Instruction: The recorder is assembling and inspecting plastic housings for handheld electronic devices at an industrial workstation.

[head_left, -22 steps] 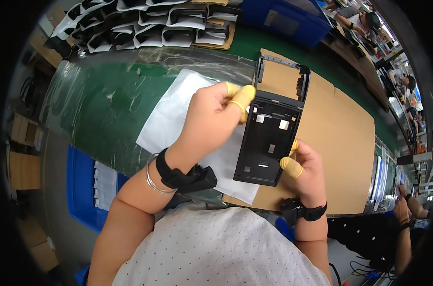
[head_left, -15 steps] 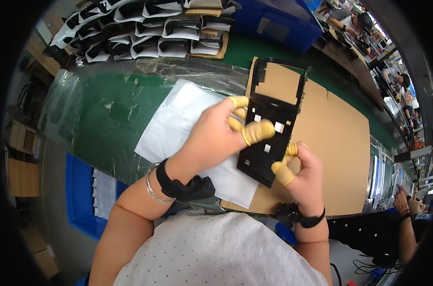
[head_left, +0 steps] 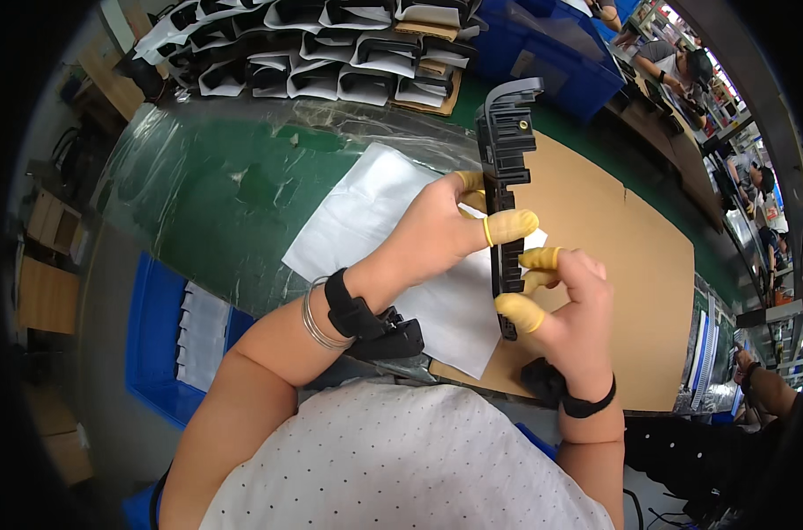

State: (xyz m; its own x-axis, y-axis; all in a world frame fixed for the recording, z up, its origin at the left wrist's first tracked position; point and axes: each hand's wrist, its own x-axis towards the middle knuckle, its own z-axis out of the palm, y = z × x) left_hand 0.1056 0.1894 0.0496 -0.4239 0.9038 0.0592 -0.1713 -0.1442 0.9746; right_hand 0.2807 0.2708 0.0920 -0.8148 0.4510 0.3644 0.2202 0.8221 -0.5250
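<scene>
My left hand (head_left: 441, 225) and right hand (head_left: 574, 305) grip the black part (head_left: 505, 150), bare and not set down; at eleven o'clock, white-lined pieces (head_left: 366, 84) already lie stacked.

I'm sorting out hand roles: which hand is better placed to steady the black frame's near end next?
Probably the right hand: its thumb sits at the near end of the black frame, while the left hand holds farther up.

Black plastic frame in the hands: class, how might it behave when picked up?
The black plastic frame is probably stiff: its long side looks straight. It seems light, held up just by fingers. Its narrow projecting tabs may be fragile.
</scene>
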